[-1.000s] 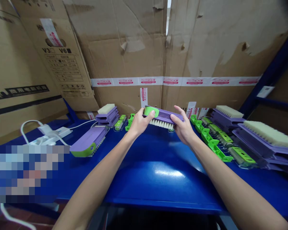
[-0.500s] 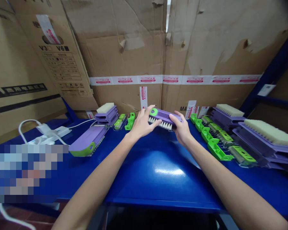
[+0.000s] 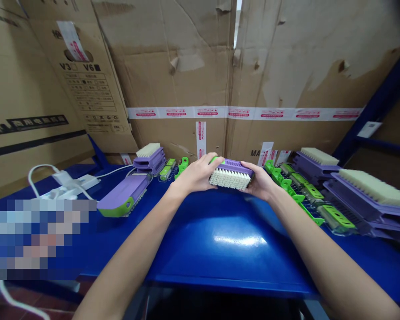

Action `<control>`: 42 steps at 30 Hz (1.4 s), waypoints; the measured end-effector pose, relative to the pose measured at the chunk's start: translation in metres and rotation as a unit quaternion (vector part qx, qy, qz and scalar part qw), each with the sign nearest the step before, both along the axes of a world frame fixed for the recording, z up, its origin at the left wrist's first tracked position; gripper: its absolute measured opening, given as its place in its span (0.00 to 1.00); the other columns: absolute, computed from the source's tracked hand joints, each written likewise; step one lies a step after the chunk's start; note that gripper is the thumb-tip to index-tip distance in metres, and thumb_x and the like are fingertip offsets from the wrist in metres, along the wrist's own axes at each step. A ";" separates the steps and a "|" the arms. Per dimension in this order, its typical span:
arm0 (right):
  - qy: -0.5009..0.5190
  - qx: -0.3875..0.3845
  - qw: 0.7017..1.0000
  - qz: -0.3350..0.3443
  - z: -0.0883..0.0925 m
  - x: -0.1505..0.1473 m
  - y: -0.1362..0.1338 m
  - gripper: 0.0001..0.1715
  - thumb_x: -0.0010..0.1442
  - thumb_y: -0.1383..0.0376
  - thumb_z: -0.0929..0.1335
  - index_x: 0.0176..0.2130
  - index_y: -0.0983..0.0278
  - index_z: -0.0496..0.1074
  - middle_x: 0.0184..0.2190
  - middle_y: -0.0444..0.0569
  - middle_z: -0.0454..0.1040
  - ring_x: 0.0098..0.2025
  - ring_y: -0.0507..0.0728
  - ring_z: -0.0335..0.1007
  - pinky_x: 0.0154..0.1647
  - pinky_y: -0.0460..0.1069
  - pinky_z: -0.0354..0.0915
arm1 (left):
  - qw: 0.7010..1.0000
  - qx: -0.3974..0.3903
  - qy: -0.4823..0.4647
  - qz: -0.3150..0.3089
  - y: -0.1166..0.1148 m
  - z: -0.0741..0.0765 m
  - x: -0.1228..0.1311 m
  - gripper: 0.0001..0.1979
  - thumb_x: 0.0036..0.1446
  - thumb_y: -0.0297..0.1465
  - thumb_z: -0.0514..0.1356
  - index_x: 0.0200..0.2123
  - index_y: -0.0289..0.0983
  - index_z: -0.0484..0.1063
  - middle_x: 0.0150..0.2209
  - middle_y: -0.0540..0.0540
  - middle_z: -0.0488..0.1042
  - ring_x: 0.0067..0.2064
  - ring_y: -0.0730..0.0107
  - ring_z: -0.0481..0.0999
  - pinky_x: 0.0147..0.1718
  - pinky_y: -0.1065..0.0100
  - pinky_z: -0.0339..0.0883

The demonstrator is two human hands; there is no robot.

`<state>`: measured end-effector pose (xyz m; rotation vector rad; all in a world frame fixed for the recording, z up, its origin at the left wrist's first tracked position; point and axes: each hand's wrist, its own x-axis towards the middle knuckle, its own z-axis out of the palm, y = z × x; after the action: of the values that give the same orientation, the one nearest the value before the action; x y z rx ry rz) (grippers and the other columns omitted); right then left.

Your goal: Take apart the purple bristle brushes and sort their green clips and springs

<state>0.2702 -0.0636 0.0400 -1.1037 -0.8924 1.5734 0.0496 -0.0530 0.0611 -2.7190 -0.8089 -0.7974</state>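
A purple brush with a green end and cream bristles (image 3: 230, 178) is held above the blue table, its bristles facing me. Around its green left end are the fingers of my left hand (image 3: 200, 173). My right hand (image 3: 258, 180) grips the purple right end, with some fingertips hidden behind it. Left of my hands lies a purple and green brush (image 3: 123, 195), bristles down. Beyond it stands a purple stack with a cream brush head (image 3: 149, 158). Several bright green brackets (image 3: 282, 180) lie right of my right hand.
The blue table (image 3: 226, 266) has a white power strip (image 3: 68, 186) with cables at left. Purple parts with cream bristles (image 3: 375, 184) are stacked at right, beside green and clear pieces (image 3: 336, 218). Cardboard (image 3: 180, 89) stands behind.
The held brush has been tilted so that more of its bristle face shows. Both hands have shifted their grip on its ends, and the view has moved slightly.
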 end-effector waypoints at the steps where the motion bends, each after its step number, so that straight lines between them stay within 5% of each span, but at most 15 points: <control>1: -0.009 -0.009 1.000 0.005 0.001 0.003 0.000 0.17 0.50 0.51 0.69 0.35 0.59 0.71 0.25 0.45 0.75 0.26 0.55 0.71 0.24 0.51 0.68 | 1.000 -0.009 -0.005 -0.009 -0.001 0.001 0.001 0.33 0.48 0.34 0.63 0.57 0.38 0.56 0.56 0.37 0.62 0.57 0.50 0.64 0.51 0.52 0.66; 5: -0.029 0.008 0.998 0.061 0.007 0.014 -0.001 0.28 0.51 0.41 0.65 0.39 0.59 0.71 0.24 0.48 0.75 0.23 0.56 0.70 0.18 0.50 0.65 | 0.995 -0.056 -0.069 -0.046 -0.004 0.004 0.003 0.29 0.46 0.31 0.63 0.53 0.37 0.60 0.51 0.39 0.67 0.53 0.55 0.69 0.51 0.56 0.66; 9: -0.050 0.047 0.993 0.091 0.013 0.017 -0.005 0.41 0.48 0.32 0.60 0.42 0.60 0.73 0.29 0.53 0.78 0.23 0.58 0.72 0.16 0.50 0.65 | 0.980 -0.130 -0.152 -0.003 -0.004 0.004 0.002 0.32 0.39 0.35 0.68 0.49 0.37 0.64 0.43 0.42 0.73 0.43 0.58 0.74 0.44 0.59 0.68; 14: -0.036 0.092 0.994 0.050 0.008 0.002 -0.006 0.31 0.56 0.40 0.61 0.43 0.60 0.73 0.30 0.50 0.79 0.24 0.56 0.73 0.18 0.49 0.66 | 0.950 -0.199 -0.237 0.038 -0.001 -0.001 0.002 0.34 0.36 0.41 0.70 0.48 0.37 0.66 0.42 0.43 0.75 0.42 0.60 0.75 0.42 0.59 0.67; 20: -0.016 0.052 0.998 0.017 -0.001 -0.009 -0.002 0.28 0.62 0.47 0.58 0.43 0.64 0.72 0.26 0.49 0.78 0.18 0.53 0.69 0.14 0.45 0.59 | 0.928 -0.267 -0.253 0.057 0.004 -0.009 0.007 0.33 0.35 0.42 0.71 0.45 0.36 0.67 0.42 0.42 0.76 0.42 0.58 0.75 0.43 0.58 0.67; 30: 0.040 -0.006 0.999 -0.026 -0.003 -0.016 -0.002 0.25 0.65 0.50 0.54 0.39 0.64 0.69 0.21 0.46 0.75 0.18 0.54 0.69 0.12 0.43 0.58 | 0.848 -0.414 -0.329 -0.027 0.021 -0.019 0.001 0.38 0.30 0.31 0.74 0.49 0.34 0.67 0.49 0.35 0.74 0.51 0.53 0.73 0.51 0.52 0.63; 42: 0.055 -0.025 0.998 -0.005 -0.005 -0.017 0.000 0.22 0.66 0.55 0.54 0.40 0.64 0.68 0.21 0.48 0.75 0.16 0.54 0.69 0.11 0.43 0.59 | 0.828 -0.397 -0.395 -0.034 0.017 -0.020 0.008 0.33 0.31 0.33 0.74 0.43 0.33 0.67 0.41 0.42 0.75 0.44 0.59 0.74 0.47 0.56 0.64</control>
<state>0.2530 -0.0640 0.0347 -1.0442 -0.7759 1.6394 0.0578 -0.0358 0.0413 -3.0407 -1.4729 -2.0806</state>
